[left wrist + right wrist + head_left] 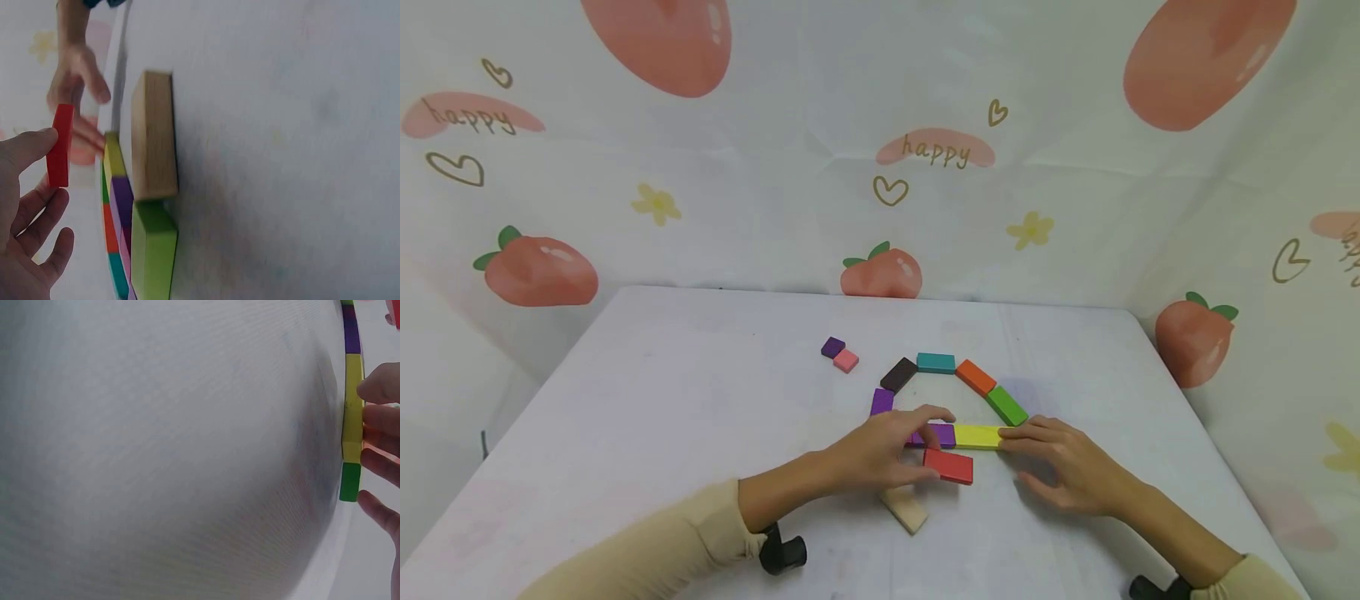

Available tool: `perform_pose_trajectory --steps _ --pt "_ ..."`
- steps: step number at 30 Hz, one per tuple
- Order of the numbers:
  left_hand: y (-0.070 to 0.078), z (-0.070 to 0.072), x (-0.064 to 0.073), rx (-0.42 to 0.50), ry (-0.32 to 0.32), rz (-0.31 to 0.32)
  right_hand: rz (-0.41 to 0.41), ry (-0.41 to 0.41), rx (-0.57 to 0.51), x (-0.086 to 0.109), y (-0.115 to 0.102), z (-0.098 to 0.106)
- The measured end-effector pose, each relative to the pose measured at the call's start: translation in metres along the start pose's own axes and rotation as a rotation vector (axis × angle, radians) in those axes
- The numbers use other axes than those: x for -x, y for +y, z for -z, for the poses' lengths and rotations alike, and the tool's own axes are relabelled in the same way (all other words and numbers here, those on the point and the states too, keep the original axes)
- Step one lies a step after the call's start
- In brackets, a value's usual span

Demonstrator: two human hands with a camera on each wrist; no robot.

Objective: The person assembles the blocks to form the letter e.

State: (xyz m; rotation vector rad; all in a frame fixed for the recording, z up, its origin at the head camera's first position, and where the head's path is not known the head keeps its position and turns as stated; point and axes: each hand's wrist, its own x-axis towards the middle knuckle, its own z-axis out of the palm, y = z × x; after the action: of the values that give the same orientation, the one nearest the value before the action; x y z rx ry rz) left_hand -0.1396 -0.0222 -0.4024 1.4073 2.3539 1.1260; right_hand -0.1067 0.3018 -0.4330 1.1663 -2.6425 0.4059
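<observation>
My left hand (880, 450) pinches a red block (951, 467) between thumb and fingers, held up above the table. Just behind it, a purple block (942, 435) and a yellow block (976, 437) lie end to end. My right hand (1067, 468) has its fingertips at the yellow block's right end, fingers loosely extended. In the left wrist view, a natural wood block (154, 134) and a light green block (154, 250) lie on the table end to end; the head view hides that green one behind the left hand.
An arch of blocks curves behind the hands: purple (882, 402), dark brown (898, 375), teal (936, 363), orange (975, 377) and green (1007, 406). Off to the left, a small dark purple block (832, 347) touches a pink block (846, 360). All lie on a white table (700, 375).
</observation>
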Motion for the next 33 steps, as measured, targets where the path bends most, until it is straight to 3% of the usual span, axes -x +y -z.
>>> perform_pose_trajectory --steps 7,16,33 --pt "0.011 -0.018 0.001 -0.026 -0.058 -0.012 0.006 0.011 0.002 0.000 0.000 0.000" --pt "0.014 -0.035 0.008 -0.055 -0.115 -0.004 -0.003 0.008 -0.005 0.000 -0.001 0.000" --pt "0.013 -0.042 0.014 -0.122 -0.130 -0.016 0.009 0.010 -0.007 0.000 0.000 0.000"
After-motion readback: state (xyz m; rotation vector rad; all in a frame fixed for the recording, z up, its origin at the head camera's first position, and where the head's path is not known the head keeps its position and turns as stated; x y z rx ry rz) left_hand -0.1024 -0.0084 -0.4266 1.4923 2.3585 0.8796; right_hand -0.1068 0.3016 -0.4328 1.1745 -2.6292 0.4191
